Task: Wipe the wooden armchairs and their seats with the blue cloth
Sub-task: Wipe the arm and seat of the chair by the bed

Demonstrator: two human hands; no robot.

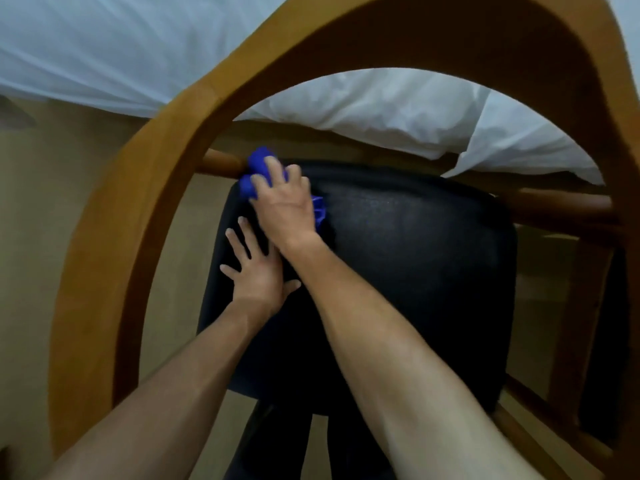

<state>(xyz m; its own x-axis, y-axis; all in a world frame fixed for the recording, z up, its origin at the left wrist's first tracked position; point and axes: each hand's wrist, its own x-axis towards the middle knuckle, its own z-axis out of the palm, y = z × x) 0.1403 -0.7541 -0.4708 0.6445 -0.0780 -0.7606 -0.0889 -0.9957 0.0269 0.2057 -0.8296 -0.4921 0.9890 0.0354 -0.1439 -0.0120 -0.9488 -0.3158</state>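
I look down through the curved wooden frame of an armchair [145, 188] onto its black padded seat [415, 265]. My right hand [284, 206] grips the bunched blue cloth [261, 162] at the seat's far left corner, where the cloth touches a round wooden rail [221, 162]. A fold of the cloth sticks out under the hand's right side. My left hand [254, 271] rests flat on the seat, fingers spread, just below and left of the right hand. The right forearm crosses over its fingertips.
A bed with white sheets [381, 109] stands right behind the chair. The floor [41, 220] is beige on the left. Wooden rails and a chair leg [571, 306] run down the right side.
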